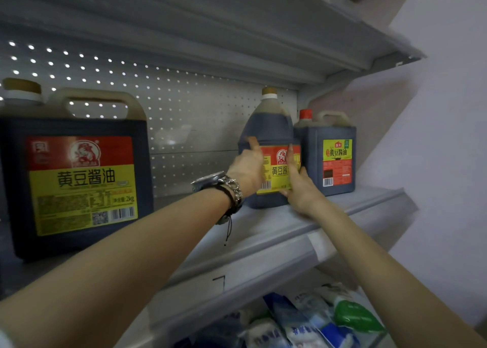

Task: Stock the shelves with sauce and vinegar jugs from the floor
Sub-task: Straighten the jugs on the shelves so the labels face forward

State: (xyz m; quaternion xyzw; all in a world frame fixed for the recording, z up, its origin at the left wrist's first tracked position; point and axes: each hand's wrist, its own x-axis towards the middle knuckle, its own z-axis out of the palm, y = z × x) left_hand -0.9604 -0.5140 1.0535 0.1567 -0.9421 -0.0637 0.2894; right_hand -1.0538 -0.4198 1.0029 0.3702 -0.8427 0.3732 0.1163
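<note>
Grey metal shelf (263,231), pegboard (184,105) back. Gripping gold-capped soy sauce jug (268,126) with left hand (247,168), pressing right hand (300,189) flat on its label (279,163). Red-capped jug (337,163) just right of grip.

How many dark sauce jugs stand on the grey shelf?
3: large yellow-labelled dark jug, left; round gold-capped dark jug between left hand and right hand, middle; red-capped dark jug, right end. More may hide off-frame.
</note>
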